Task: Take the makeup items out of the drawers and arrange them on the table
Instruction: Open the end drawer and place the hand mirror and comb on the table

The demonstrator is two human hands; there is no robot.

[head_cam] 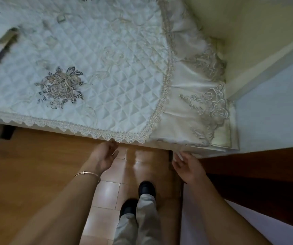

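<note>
A table [106, 55] covered with a white quilted cloth with lace trim and an embroidered flower fills the upper part of the view. My left hand [104, 156], with a thin bracelet on the wrist, hangs just below the table's front edge, fingers apart and holding nothing. My right hand [188, 166] is lower right, below the cloth's draped corner, fingers also spread and empty. No makeup items or drawers show; anything under the table's edge is hidden.
The cloth's lace skirt [200, 96] hangs over the table's right end beside a pale wall [248, 32]. Brown floor tiles [106, 193] lie below, with my feet in dark shoes [146, 189]. Dark wooden furniture [266, 174] stands at right.
</note>
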